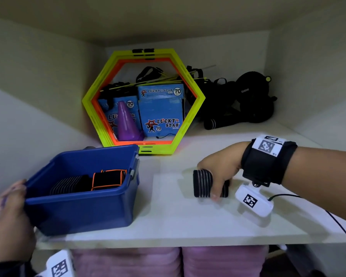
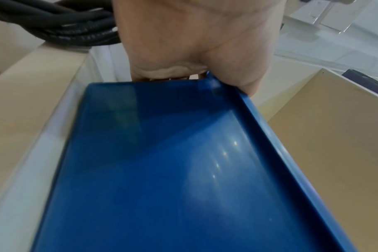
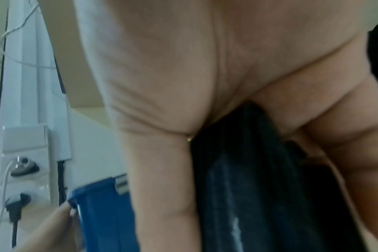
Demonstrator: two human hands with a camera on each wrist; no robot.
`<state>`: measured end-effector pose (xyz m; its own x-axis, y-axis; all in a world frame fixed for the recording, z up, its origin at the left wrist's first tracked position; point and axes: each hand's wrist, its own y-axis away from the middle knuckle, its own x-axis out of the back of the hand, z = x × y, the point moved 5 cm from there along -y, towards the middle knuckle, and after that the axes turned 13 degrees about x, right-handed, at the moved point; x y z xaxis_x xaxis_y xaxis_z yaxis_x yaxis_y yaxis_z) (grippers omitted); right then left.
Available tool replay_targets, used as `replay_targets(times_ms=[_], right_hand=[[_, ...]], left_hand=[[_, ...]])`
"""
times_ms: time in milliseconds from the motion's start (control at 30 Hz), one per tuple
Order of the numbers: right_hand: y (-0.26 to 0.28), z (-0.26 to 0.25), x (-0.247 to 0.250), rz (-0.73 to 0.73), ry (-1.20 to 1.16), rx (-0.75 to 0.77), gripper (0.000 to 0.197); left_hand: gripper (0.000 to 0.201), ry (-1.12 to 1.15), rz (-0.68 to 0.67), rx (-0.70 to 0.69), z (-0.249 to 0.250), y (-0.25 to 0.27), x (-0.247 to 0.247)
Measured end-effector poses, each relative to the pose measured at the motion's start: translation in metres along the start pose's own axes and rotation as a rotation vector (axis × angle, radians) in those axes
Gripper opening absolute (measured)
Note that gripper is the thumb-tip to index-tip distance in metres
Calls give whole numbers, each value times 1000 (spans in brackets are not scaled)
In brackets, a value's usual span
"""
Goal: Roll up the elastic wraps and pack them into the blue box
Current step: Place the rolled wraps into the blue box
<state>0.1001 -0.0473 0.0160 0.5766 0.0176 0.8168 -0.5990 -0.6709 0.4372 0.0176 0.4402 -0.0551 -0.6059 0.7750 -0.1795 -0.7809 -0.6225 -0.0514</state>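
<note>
A blue box (image 1: pixel 84 212) sits on the white shelf (image 1: pixel 168 222) at the left, overhanging the front edge. Inside lie a black striped rolled wrap (image 1: pixel 68 184) and a black wrap with orange edging (image 1: pixel 108 179). My left hand (image 1: pixel 10 212) grips the box's near left corner; the left wrist view shows the hand (image 2: pixel 194 51) curled over the box rim (image 2: pixel 207 80). To the right, my right hand (image 1: pixel 218 172) grips a rolled black wrap with grey stripes (image 1: pixel 203 183) just above the shelf. In the right wrist view this wrap (image 3: pixel 248 179) fills the space between fingers and thumb.
At the back stand yellow and orange hexagon rings (image 1: pixel 144 100), blue Lucky Star cartons (image 1: pixel 161 110) and a purple cone (image 1: pixel 126 122). Black straps and gear (image 1: pixel 238 100) lie at the back right. Pink items (image 1: pixel 168 262) fill the shelf below. A black cable (image 1: pixel 340 226) trails from my right wrist.
</note>
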Motion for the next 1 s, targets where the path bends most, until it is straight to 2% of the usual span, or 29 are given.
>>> replay_targets(times_ms=[100, 233, 300, 333, 400, 433, 533, 567, 633, 733, 833, 867, 967, 1000], right_hand=[[-6, -30, 28, 139, -153, 85, 39], [-20, -82, 61, 273, -388, 185, 60], [-29, -105, 73, 324, -454, 230, 65], [-37, -118, 78, 333, -466, 257, 59], [-54, -143, 86, 342, -459, 313, 36], [-63, -155, 89, 335, -426, 336, 29], [-91, -184, 95, 293, -215, 354, 36], [-99, -192, 96, 276, -135, 346, 37], [-118, -206, 97, 211, -6, 291, 42], [-143, -220, 93, 41, 102, 170, 49], [-160, -232, 94, -11, 193, 81, 53], [-164, -236, 93, -36, 207, 57, 51], [-176, -242, 84, -143, 277, -13, 47], [-180, -244, 82, -163, 324, -28, 47]], left_hand=[[51, 4, 5, -33, 11, 17, -12], [53, 24, 117, -71, 12, 28, -9], [52, 48, 109, -78, 12, 33, -12], [50, 62, 92, -83, 15, 38, -15], [40, 76, 74, -95, 19, 40, -16], [35, 70, 72, -99, 21, 42, -17], [23, 46, 72, -95, 26, 44, -17], [25, 48, 77, -95, 25, 42, -16], [32, 52, 69, -108, 26, 40, -14], [32, 86, 59, -101, 26, 37, -13], [37, 81, 32, -84, 23, 33, -13], [35, 85, 28, -75, 22, 32, -13], [12, 112, 55, -69, 17, 27, -11], [13, 119, 55, -66, 14, 26, -11]])
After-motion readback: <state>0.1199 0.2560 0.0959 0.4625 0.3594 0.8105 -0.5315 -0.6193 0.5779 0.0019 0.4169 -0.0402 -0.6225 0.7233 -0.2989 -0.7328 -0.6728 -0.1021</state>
